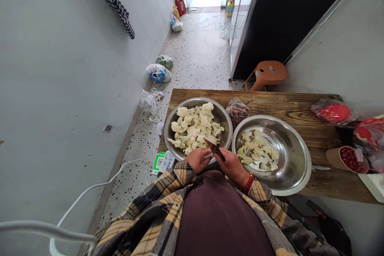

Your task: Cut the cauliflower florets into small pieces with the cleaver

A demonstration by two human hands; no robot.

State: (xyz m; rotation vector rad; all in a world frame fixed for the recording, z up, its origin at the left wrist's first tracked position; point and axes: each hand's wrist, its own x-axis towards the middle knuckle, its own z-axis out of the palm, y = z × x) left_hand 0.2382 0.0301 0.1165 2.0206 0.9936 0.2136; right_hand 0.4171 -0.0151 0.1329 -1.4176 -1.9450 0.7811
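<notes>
My right hand [234,166], with a red bead bracelet at the wrist, is closed around a knife [213,147]. The dark blade slants up and left over the near rim of the left bowl. Beside it my left hand [199,160] is pinched shut near the blade; what its fingers hold is too small to make out. A steel bowl [228,117] in front of me is heaped with cauliflower florets [195,126]. To its right, a wider steel basin [295,156] contains smaller, yellower cauliflower pieces [258,148].
Behind the bowls on the wooden table [285,104] sits a plastic-wrapped bundle [237,110]. Toward the right are a red item in plastic [334,113] and a cup of red seeds [351,159]. An orange stool [271,71] stands beyond; bags [159,73] line the left wall.
</notes>
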